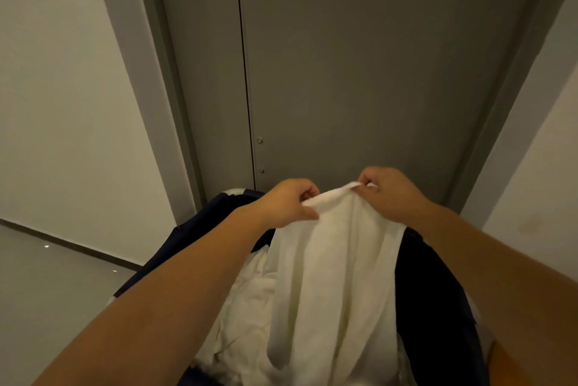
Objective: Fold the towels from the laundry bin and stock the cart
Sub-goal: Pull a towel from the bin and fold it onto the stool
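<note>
SERVICE CORRIDOR, apparently in a hotel or similar lodging: a tall grey double door [359, 73] with a small round lock [259, 140] sits flush in a matching frame between plain white walls [62, 104]. A dark skirting strip [78, 246] edges the glossy grey floor [47, 307]. A dark fabric laundry bin [194, 226] heaped with white towels [250, 307] stands before the door.

Grey door [359, 73] ahead; white walls [62, 88]; glossy grey floor [47, 292].
</note>
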